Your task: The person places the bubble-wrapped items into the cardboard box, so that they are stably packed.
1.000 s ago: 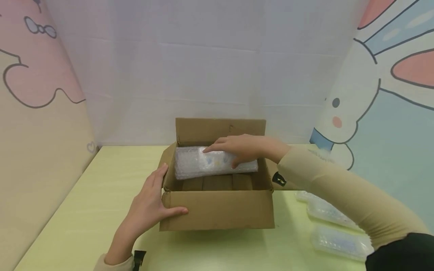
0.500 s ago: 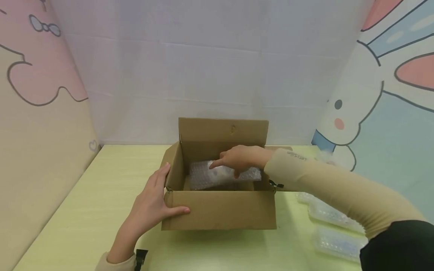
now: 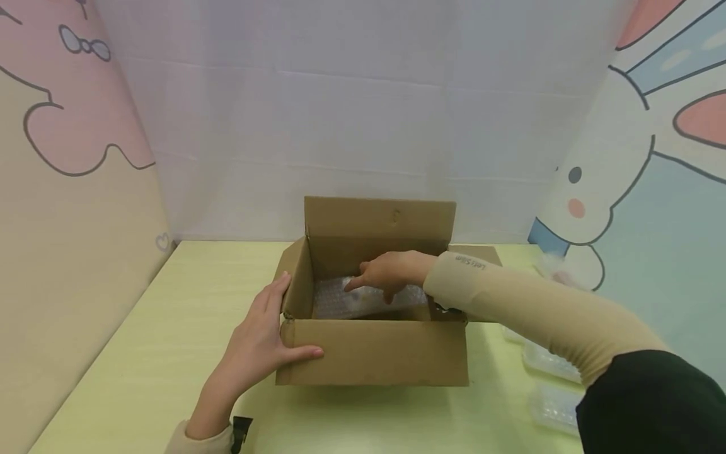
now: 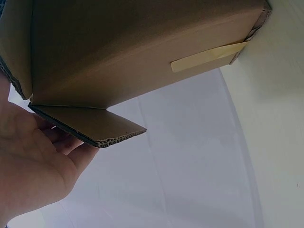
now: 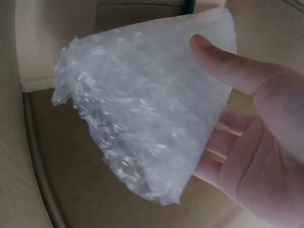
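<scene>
An uncovered cardboard box point(image 3: 374, 353) stands on the table with its flaps spread. My left hand point(image 3: 258, 334) holds its near left corner, the thumb over the front flap and the fingers along the left flap. In the left wrist view, those fingers curve behind the flap point(image 4: 90, 123). Inside the box, my right hand point(image 3: 391, 274) grips a bubble-wrapped package point(image 3: 331, 299) from its right part. The right wrist view shows the thumb point(image 5: 223, 61) on one face of the bubble wrap point(image 5: 142, 104) and the fingers on the other. What the wrap contains is hidden.
More bubble-wrapped packages point(image 3: 554, 407) lie on the yellow table point(image 3: 142, 353) right of the box, partly behind the right sleeve. A clear plastic bundle point(image 3: 558, 268) sits at the back right. A white wall sheet point(image 3: 363, 126) hangs behind.
My right hand has lowered the bubble-wrapped package from near the box's top edge down inside it. My left hand keeps its hold on the corner.
</scene>
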### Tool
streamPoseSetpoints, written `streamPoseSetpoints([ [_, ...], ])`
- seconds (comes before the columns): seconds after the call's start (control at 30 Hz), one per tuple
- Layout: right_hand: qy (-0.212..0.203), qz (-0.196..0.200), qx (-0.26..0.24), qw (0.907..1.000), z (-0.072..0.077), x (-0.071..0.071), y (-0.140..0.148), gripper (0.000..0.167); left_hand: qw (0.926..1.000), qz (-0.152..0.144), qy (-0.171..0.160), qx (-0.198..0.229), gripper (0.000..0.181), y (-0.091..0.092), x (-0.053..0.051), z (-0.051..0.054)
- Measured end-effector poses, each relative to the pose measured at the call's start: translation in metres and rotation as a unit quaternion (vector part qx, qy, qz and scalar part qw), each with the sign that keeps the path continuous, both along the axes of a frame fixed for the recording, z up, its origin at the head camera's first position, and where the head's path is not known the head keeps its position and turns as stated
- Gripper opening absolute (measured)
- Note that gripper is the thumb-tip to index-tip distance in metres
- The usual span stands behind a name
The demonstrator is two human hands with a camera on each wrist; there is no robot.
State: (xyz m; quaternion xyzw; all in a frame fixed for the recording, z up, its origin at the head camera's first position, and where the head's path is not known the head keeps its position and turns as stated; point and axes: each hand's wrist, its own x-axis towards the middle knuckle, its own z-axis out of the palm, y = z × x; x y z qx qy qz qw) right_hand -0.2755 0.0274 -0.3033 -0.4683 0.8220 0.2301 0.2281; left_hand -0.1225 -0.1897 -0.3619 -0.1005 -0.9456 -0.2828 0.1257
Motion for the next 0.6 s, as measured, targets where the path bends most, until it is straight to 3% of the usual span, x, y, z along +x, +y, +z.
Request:
streamPoseSetpoints([
  [0.27, 0.005, 0.001, 0.032, 0.9995, -0.015, -0.002, -0.001, 0.092, 1.0, 0.0, 0.002, -0.003, 0.127, 0.0, 0.0, -0.001],
  [0.6, 0.049, 0.054, 0.049, 0.9961, -0.034, -0.007, -0.001, 0.097, 1.0, 0.002, 0.005, -0.007, 0.126, 0.0, 0.001, 0.0],
])
